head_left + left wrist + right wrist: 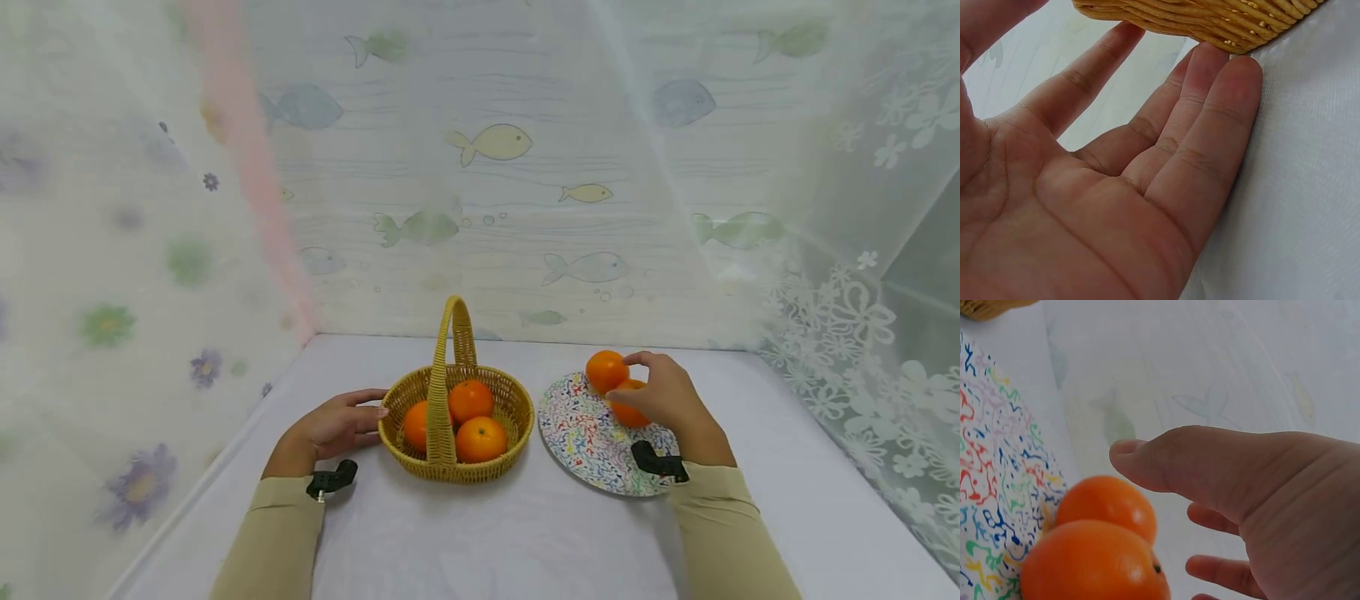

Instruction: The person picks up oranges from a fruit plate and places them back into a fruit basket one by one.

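At the far left, a floral sheer curtain [150,333] is hung beside a white-covered surface [480,542]. Next, a beige left sleeve [273,542] is seen, with a black wrist device [332,479] worn just past its cuff. By the left hand [341,425], the left side of a yellow wicker basket [447,473] is touched with the fingertips; its grip is spread, the fingers extended and the palm partly turned up, as is shown in the left wrist view.

Within the basket, three oranges are held: a left orange [415,425], partly hidden by the tall arched handle [441,392], a rear orange [472,402] and a front orange [482,440]. Behind, the surface is backed by a fish-print curtain [495,250].

Right of the basket, and just beside it, a flat round squiggle-patterned plate [581,446] is set. Near its far edge two more oranges are placed close together, a farther one [606,372] and a nearer one [630,408]. Over the nearer one the right hand [667,396] is held, its grip spread, thumb and fingers apart; whether either orange is touched cannot be told. Farthest right, white floral lace [862,375] is draped.
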